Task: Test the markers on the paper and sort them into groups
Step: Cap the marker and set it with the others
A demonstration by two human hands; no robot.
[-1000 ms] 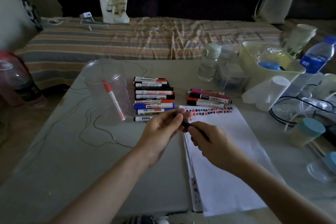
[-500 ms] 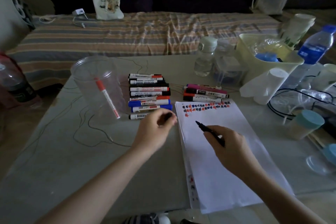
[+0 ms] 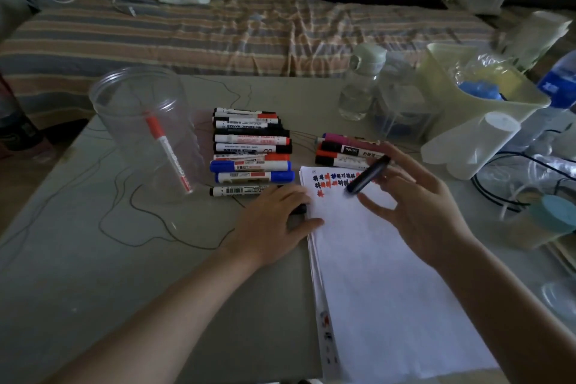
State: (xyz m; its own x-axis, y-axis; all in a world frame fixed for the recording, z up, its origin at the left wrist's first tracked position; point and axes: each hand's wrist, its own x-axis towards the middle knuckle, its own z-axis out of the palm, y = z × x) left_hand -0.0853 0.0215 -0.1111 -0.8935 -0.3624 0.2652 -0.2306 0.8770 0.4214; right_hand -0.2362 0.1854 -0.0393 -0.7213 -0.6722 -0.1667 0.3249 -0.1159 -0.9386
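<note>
A stack of white paper (image 3: pixel 389 274) lies on the table, with red, blue and black test scribbles (image 3: pixel 335 181) along its top. My right hand (image 3: pixel 417 209) holds an uncapped black marker (image 3: pixel 371 174) with loosely spread fingers, tip slanting down-left just above the scribbles. My left hand (image 3: pixel 271 224) rests at the paper's left edge, fingers curled over a black cap (image 3: pixel 298 209). A row of several markers (image 3: pixel 252 150) lies left of the paper. A smaller group of markers (image 3: pixel 346 150) lies behind the paper. A red marker (image 3: pixel 168 156) leans in a clear cup (image 3: pixel 140 109).
Behind the paper stand a clear bottle (image 3: pixel 358 87) and a clear box (image 3: pixel 402 109). At right are a pale yellow basket (image 3: pixel 442 93), white cups (image 3: pixel 473 146) on their side, black cables (image 3: pixel 498 199) and a teal-lidded jar (image 3: pixel 545 221). A striped bed (image 3: pixel 218 31) runs along the table's far edge.
My right hand moved up the page to the scribbles with the marker. My left hand, still holding the cap, settled down against the paper's left edge.
</note>
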